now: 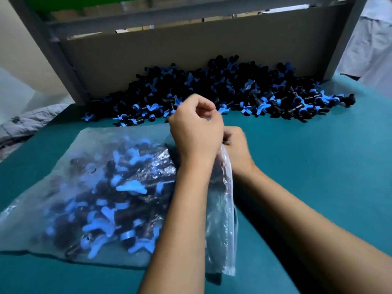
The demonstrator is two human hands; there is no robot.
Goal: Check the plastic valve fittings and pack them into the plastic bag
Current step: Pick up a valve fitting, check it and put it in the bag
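Note:
A clear plastic bag [89, 187] lies on the green table [318, 166], filled with several black and blue valve fittings [131, 187]. Its open edge [228, 209] runs along the right side, lifted at the far corner. My left hand [196, 130] is raised over that corner with curled fingers pinching the bag's edge. My right hand [237, 145] sits just behind it, partly hidden, its fingers curled on the bag's mouth too. A big loose pile of the same fittings [233, 90] lies at the back of the table.
A cardboard sheet [180, 54] leans against a grey metal frame [63, 60] behind the pile. Grey quilted cloth [23, 124] lies off the table's left edge. A pale garment [371, 39] hangs at the far right.

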